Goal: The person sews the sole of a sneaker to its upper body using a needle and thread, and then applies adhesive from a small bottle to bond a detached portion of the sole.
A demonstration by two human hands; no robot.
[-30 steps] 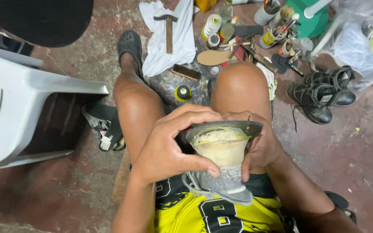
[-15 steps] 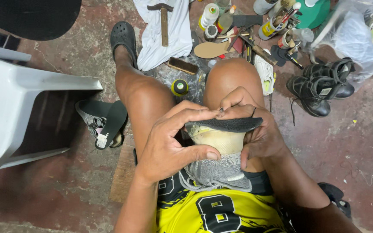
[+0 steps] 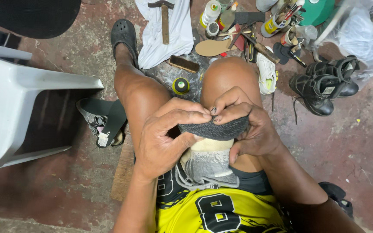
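Observation:
A grey sneaker (image 3: 208,166) rests sole-up on my lap, toe end pointing away from me. My left hand (image 3: 162,138) and my right hand (image 3: 247,125) both pinch a dark grey rubber sole piece (image 3: 214,128) that curves over the shoe's pale, glue-coated underside (image 3: 206,144). The thumbs and forefingers of both hands meet at the sole's far edge. My bare knees frame the shoe on either side.
A white plastic chair (image 3: 18,95) stands at left, with a dark sandal (image 3: 104,121) beside it. Ahead lie a white cloth with a hammer (image 3: 165,19), a brush (image 3: 184,64), a tape roll (image 3: 180,85), glue bottles and tools (image 3: 255,30), a white shoe (image 3: 266,75) and black boots (image 3: 324,82).
The dark sole has been folded down over the shoe's pale underside, which was widely exposed earlier. My fingers have shifted to the sole's far edge, and the view has moved in closer.

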